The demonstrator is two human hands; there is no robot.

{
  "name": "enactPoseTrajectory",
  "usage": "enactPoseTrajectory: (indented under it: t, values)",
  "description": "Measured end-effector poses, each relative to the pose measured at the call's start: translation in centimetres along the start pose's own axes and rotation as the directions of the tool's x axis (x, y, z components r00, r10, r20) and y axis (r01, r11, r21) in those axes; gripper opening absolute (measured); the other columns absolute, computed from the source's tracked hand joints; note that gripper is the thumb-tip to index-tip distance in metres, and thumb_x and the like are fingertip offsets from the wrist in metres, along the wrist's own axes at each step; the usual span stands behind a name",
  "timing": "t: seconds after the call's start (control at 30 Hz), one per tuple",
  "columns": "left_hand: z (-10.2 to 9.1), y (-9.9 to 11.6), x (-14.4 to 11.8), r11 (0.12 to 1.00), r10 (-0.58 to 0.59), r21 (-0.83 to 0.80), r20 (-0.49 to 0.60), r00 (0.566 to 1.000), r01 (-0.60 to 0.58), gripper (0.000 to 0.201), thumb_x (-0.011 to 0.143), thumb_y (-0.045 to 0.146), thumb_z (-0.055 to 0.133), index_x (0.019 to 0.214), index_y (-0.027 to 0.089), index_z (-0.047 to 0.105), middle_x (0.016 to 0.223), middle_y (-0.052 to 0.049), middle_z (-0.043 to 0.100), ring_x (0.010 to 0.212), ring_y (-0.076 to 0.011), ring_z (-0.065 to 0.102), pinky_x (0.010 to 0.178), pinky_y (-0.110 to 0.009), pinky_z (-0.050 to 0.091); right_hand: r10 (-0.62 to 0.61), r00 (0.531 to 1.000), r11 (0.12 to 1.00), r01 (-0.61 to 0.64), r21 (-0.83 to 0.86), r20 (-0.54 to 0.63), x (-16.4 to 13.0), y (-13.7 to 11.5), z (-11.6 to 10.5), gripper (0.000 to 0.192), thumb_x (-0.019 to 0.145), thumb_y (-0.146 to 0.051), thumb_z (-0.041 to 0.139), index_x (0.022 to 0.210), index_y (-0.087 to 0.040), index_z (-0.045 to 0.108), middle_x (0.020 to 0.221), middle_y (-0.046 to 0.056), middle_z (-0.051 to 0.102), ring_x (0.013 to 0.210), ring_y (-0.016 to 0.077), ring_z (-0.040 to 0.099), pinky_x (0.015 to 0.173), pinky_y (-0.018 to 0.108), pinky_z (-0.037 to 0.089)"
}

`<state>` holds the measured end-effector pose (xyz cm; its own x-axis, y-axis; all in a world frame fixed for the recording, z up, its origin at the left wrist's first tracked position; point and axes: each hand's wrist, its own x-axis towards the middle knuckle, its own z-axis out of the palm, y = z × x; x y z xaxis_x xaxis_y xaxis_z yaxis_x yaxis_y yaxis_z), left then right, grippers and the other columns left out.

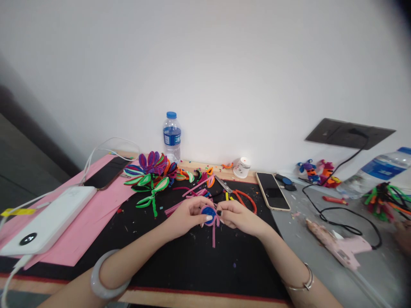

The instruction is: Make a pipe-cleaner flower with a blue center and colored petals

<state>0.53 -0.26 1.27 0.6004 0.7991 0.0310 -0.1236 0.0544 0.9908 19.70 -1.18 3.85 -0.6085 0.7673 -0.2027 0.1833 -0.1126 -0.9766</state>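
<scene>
left grip [189, 217]: blue disc [208, 212], partly hidden | right grip [236, 217]: hold unclear

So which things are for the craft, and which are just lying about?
Probably for the craft:
- pink-and-blue piece, in the left hand with the right hand at its edge
- pink strips
- scissors
- perhaps the glue gun

Probably just lying about:
- upright bottle
- left phone
- right phone
- power bank
</scene>
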Motion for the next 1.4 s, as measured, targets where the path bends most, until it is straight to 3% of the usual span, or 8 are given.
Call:
enactPoseTrajectory:
  t: [0.73, 1.0, 1.17, 1.4]
  values:
    - [-0.07, 0.07, 0.05, 1.0, -0.018, -0.004, -0.071, 0.997, 0.018, 0.024, 0.069, 0.023, 0.065, 0.088, 0.013, 0.053, 0.069, 0.001, 0.057, 0.055, -0.008, 0.051, 0.053, -0.021, 0.042, 0.045, 0.998, 0.988, -0.037, 0.149, -0.053, 0.54, 0.47, 0.52, 0.018, 0.081, -0.028, 0.047, 0.068, -0.016, 0.043, 0.047, -0.01, 0.03, 0.04, 0.0034, 0.019, 0.039, 0.019, 0.013]
    - [-0.24, 0.08, 0.19, 1.0, -0.018, -0.012, -0.165, 0.986, 0.016, 0.026, 0.068, 0.025, 0.066, 0.087, 0.014, 0.054, 0.073, 0.0, 0.058, 0.054, -0.0071, 0.049, 0.052, -0.021, 0.042, -0.013, 0.995, 0.994, 0.003, -0.11, -0.096, 0.28, 0.15, 0.08, 0.022, 0.085, -0.033, 0.042, 0.072, -0.016, 0.044, 0.053, -0.007, 0.031, 0.044, 0.0051, 0.025, 0.041, 0.019, 0.019]
    - [-0.47, -0.18, 0.24, 1.0, -0.005, -0.028, -0.168, 0.986, 0.0, 0.026, 0.068, 0.025, 0.065, 0.088, 0.014, 0.053, 0.076, -0.002, 0.058, 0.06, -0.0093, 0.052, 0.053, -0.022, 0.042, -0.06, 0.996, 0.965, 0.042, -0.258, -0.063, 0.1, 0.01, -0.01, 0.023, 0.087, -0.033, 0.039, 0.072, -0.016, 0.043, 0.058, -0.005, 0.034, 0.051, 0.0068, 0.03, 0.045, 0.019, 0.024]
    - [-0.39, -0.15, 0.28, 0.999, -0.017, -0.031, -0.189, 0.982, 0.011, 0.028, 0.067, 0.026, 0.066, 0.088, 0.014, 0.053, 0.075, -0.001, 0.058, 0.058, -0.0092, 0.052, 0.053, -0.022, 0.042, -0.091, 0.995, 0.95, 0.072, -0.304, -0.048, 0.12, -0.18, 0.38, 0.024, 0.088, -0.035, 0.038, 0.073, -0.017, 0.043, 0.061, -0.005, 0.035, 0.053, 0.0075, 0.031, 0.049, 0.02, 0.026]
